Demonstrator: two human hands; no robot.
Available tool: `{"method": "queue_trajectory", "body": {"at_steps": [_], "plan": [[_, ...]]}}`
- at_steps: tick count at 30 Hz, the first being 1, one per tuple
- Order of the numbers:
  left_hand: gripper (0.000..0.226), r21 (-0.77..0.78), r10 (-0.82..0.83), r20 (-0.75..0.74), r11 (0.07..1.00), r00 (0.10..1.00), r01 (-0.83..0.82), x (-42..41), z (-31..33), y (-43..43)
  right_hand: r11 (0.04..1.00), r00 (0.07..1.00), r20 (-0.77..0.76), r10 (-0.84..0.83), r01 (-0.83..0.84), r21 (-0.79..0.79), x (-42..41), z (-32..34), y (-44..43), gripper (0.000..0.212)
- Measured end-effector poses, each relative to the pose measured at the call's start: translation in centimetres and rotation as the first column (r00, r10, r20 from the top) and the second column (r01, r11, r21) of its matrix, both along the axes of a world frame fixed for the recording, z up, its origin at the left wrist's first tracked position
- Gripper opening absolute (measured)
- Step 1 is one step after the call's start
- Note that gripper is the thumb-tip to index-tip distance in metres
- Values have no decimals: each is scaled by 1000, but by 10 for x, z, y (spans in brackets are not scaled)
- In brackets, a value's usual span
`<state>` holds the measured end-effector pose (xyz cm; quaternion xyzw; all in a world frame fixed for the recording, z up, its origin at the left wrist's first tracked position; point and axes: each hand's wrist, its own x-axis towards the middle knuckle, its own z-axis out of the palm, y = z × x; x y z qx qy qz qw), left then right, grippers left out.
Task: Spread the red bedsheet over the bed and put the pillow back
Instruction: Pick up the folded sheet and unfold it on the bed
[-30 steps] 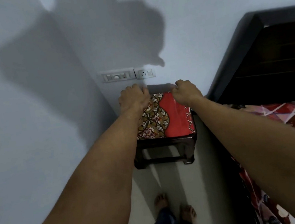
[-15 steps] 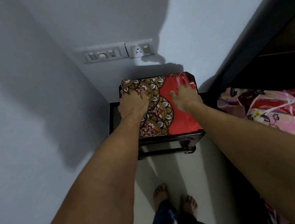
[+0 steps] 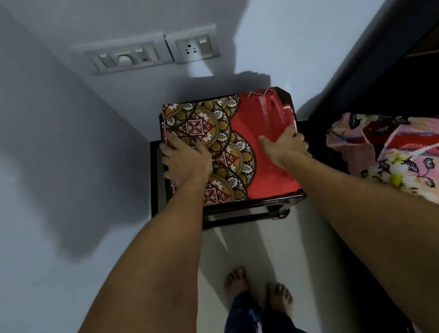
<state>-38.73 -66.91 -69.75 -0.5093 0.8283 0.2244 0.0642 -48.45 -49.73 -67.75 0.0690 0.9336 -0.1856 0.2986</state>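
Note:
The folded red bedsheet (image 3: pixel 254 144), with a brown and gold scalloped pattern on its left half, lies on a dark wooden stool (image 3: pixel 247 210) against the wall. My left hand (image 3: pixel 185 161) sits at the sheet's left edge, fingers curled over that side. At the right edge my right hand (image 3: pixel 286 145) has its thumb on top of the sheet and its fingers down the side. A pink and red floral cloth (image 3: pixel 408 156) covers the bed on the right; I cannot tell whether it is a pillow.
The stool stands in a narrow gap between the white wall (image 3: pixel 47 190) on the left and the bed with its dark headboard (image 3: pixel 394 51) on the right. A switch and socket panel (image 3: pixel 151 53) is on the wall above. My bare feet (image 3: pixel 255 288) stand on the pale floor.
Both hands slid from the folded sheet's far edge back along it and out to its left and right sides. The view has moved closer and tilted further down.

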Motion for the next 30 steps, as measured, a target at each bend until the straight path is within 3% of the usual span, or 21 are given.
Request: {"method": "queue_trajectory", "body": {"at_steps": [8, 11, 16, 21, 26, 30], "plan": [[80, 14, 246, 21, 969, 969, -246, -16, -12, -11, 985, 985, -4, -170, 170, -42, -10, -7, -5, 127], [80, 26, 270, 16, 962, 963, -270, -17, -10, -16, 955, 960, 60, -274, 279, -102, -15, -11, -5, 120], [85, 121, 324, -20, 940, 946, -320, -17, -16, -31, 930, 952, 140, -274, 299, -212, -14, -3, -2, 81], [60, 241, 293, -102, 934, 951, -262, -13, -11, -36, 930, 955, 117, -273, 293, -223, -6, 5, -1, 74], [61, 232, 221, -130, 955, 967, -187, -9, 7, -30, 930, 961, 145, -237, 268, -252, 1, 19, 6, 72], [73, 210, 161, -151, 969, 975, -127, -14, 34, -20, 935, 971, 101, -214, 234, -265, 3, 52, 15, 68]]}}
